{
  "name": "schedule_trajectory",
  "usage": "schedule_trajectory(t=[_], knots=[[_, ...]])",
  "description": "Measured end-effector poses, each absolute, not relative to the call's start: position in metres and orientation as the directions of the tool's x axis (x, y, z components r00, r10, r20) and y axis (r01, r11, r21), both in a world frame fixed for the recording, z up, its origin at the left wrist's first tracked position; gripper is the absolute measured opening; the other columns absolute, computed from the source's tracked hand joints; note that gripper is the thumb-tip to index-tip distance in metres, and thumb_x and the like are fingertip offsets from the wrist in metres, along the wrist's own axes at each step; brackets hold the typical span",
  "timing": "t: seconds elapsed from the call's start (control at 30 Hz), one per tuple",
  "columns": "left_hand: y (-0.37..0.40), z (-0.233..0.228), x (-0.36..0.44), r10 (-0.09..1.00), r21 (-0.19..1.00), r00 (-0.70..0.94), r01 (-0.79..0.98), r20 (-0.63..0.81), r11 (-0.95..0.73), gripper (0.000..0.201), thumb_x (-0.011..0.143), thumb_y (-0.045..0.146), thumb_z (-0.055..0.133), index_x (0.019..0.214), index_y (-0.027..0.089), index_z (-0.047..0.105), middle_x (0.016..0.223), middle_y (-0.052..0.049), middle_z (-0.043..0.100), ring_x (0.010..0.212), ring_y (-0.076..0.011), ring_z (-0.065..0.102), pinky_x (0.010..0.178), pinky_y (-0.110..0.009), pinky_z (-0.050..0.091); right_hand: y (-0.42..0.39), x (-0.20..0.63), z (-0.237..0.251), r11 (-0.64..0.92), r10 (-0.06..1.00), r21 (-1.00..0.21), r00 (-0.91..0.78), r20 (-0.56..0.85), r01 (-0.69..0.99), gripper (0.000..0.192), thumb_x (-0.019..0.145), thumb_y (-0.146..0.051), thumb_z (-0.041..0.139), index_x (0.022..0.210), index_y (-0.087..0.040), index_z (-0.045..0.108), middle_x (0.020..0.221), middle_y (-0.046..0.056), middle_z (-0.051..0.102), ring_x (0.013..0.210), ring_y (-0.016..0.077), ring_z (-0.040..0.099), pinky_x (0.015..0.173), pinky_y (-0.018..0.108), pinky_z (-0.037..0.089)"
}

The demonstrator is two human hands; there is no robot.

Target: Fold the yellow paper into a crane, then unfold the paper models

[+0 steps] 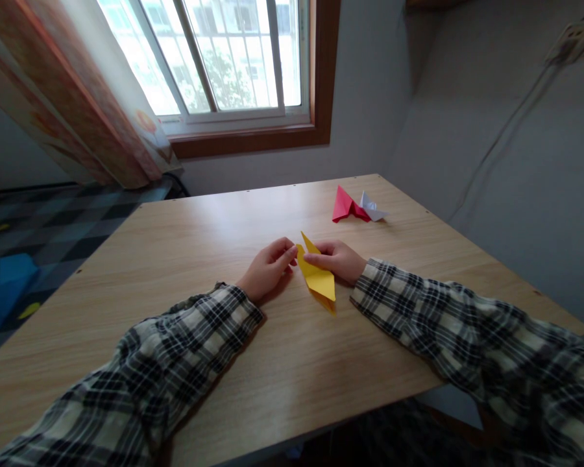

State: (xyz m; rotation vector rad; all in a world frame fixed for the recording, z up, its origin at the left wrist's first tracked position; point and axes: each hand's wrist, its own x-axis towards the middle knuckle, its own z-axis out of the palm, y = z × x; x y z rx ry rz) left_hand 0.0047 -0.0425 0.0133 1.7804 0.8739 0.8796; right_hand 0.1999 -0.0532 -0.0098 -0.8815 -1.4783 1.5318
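A folded yellow paper (318, 277), long and pointed at both ends, lies on the wooden table (185, 259) near its middle. My left hand (267, 267) pinches the paper's upper left edge with its fingertips. My right hand (338, 259) holds the upper right side, thumb and fingers pressed on the fold. Both wrists rest on the table, and both arms wear plaid sleeves.
A folded red paper (346, 205) and a small folded white paper (372, 209) sit together at the table's far right. Grey walls stand behind and to the right. A window (224, 58) and curtain (78, 97) are at the back left, with a blue object (2, 285) on the floor.
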Motion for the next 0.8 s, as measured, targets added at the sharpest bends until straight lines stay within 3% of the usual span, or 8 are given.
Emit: schedule_trajectory(t=[0.33,0.8], knots=[[-0.0443,0.0185,0.0059,0.841,0.958,0.519,0.131,0.154,-0.256,0.026,0.090,0.043,0.056,0.081,0.018,0.056,0.076,-0.001,0.056,0.069,-0.0122,0.054,0.061,-0.023,0.048,-0.0556,0.2009,-0.0046,0.108,0.868,-0.994,-0.487,0.100,-0.011,0.038,0.079,-0.050,0.073,0.093,-0.014,0.071,0.078,0.002,0.064,0.066,0.0115,0.054,0.057,0.024,0.040],[-0.0403,0.0135,0.0050,0.924,0.960,0.287,0.048,0.252,-0.277,0.023,0.092,0.041,0.053,0.083,0.019,0.052,0.076,0.002,0.054,0.065,-0.0099,0.052,0.059,-0.022,0.047,-0.0509,0.2012,-0.0079,0.075,0.890,-0.996,-0.448,0.089,-0.050,0.037,0.077,-0.047,0.076,0.095,-0.015,0.068,0.085,0.003,0.068,0.072,0.0129,0.059,0.061,0.025,0.045]])
